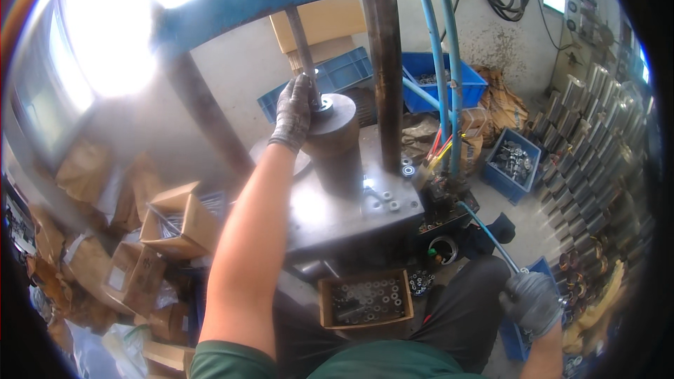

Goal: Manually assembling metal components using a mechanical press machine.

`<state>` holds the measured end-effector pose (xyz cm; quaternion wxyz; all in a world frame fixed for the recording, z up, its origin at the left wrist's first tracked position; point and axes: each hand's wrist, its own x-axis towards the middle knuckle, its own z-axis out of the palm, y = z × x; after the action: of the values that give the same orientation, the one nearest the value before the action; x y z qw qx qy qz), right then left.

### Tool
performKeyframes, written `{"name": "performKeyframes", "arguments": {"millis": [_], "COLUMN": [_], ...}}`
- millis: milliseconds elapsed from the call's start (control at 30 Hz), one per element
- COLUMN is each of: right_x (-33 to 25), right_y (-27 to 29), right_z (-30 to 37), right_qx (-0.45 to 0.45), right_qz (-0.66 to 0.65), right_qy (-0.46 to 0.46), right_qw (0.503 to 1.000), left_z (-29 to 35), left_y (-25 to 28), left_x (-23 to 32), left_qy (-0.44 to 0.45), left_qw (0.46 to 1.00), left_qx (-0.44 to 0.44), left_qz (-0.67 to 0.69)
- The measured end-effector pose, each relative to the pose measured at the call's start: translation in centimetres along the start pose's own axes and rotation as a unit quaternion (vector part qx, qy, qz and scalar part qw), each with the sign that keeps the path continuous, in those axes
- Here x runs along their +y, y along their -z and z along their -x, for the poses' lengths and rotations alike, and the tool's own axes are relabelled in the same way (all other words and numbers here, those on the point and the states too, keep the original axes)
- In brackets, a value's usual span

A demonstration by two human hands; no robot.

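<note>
- In the head view, a small silver metal ring (pixel 324 104) sat atop the thick grey metal cylinder (pixel 337 151).
- Beside the ring, the grey-gloved left hand (pixel 294 109) had fingers close together; whether pinching, I could not tell.
- Right of the cylinder, the grey-gloved right hand (pixel 533 303) curled near the thin blue lever (pixel 484 227); grip unclear.
- The step seemed ring positioning; the next move probably called for clear fingers.

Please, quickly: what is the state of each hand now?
Left hand: by the metal rod, above the cylinder; grip cannot be told.
Right hand: curled at the blue lever's end; grip cannot be told.
</note>
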<state>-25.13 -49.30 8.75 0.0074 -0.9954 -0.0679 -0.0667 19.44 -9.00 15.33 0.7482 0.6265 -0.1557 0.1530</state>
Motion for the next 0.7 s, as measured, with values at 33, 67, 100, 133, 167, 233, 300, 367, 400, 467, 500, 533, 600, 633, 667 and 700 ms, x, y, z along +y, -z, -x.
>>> {"name": "performKeyframes", "arguments": {"millis": [33, 67, 100, 133, 167, 233, 300, 367, 400, 467, 500, 533, 600, 633, 667, 700], "right_x": [0.2, 0.1, 0.1, 0.0, 0.2, 0.3, 0.8, 1.1, 1.1, 1.3, 1.6, 1.6, 1.4, 1.3, 1.4, 1.2], "right_y": [0.0, 0.7, 1.2, 1.9, 2.1, 2.6, 1.9, 1.4, 1.2, 1.3, 1.6, 2.1, 2.2, 2.1, 1.7, 1.6], "right_z": [-0.6, -0.5, -0.4, -0.3, -0.8, -1.7, -2.0, -2.1, -2.0, -1.4, -0.7, -0.2, -1.1, -1.6, -1.8, -2.0], "right_qx": [-0.012, -0.014, -0.024, -0.034, -0.033, -0.049, -0.019, 0.009, 0.040, 0.068, 0.028, -0.013, -0.022, -0.034, -0.032, -0.008], "right_qz": [0.007, 0.016, 0.006, -0.004, -0.007, -0.029, -0.030, -0.028, -0.034, -0.035, -0.018, -0.002, -0.019, -0.030, -0.035, -0.055], "right_qy": [0.003, -0.005, -0.013, -0.022, -0.017, -0.019, 0.002, 0.018, 0.033, 0.044, 0.056, 0.067, 0.061, 0.049, 0.054, 0.047], "right_qw": [1.000, 1.000, 1.000, 0.999, 0.999, 0.998, 0.999, 0.999, 0.998, 0.996, 0.998, 0.998, 0.998, 0.998, 0.997, 0.997], "left_z": [0.1, 0.0, -0.1, -0.2, 0.1, 0.4, 0.4, 0.9, 1.1, 1.2, 1.1, 1.0, 1.2, 1.3, 1.4, 1.4], "left_y": [0.2, -0.3, -0.8, -1.3, -1.3, -1.0, -0.6, -1.0, -1.3, -1.7, -2.0, -2.3, -1.6, -1.3, -1.1, -0.9], "left_x": [0.2, 0.2, 0.1, 0.1, 0.5, 0.8, 1.0, 1.3, 1.6, 1.8, 1.7, 1.6, 1.7, 1.8, 1.8, 1.9], "left_qy": [-0.002, 0.006, 0.014, 0.016, 0.023, 0.030, 0.020, 0.017, 0.013, 0.021, 0.028, 0.031, 0.014, 0.013, 0.009, 0.008], "left_qw": [1.000, 1.000, 1.000, 1.000, 1.000, 1.000, 1.000, 0.999, 0.999, 0.999, 0.999, 0.999, 0.998, 0.997, 0.997, 0.997], "left_qx": [0.003, -0.002, -0.006, -0.011, -0.009, -0.004, -0.008, 0.001, 0.008, 0.004, -0.001, -0.004, 0.003, 0.006, 0.006, 0.005], "left_qz": [-0.008, -0.005, -0.002, 0.009, 0.009, 0.006, -0.021, -0.028, -0.037, -0.039, -0.040, -0.032, -0.065, -0.070, -0.079, -0.081]}}
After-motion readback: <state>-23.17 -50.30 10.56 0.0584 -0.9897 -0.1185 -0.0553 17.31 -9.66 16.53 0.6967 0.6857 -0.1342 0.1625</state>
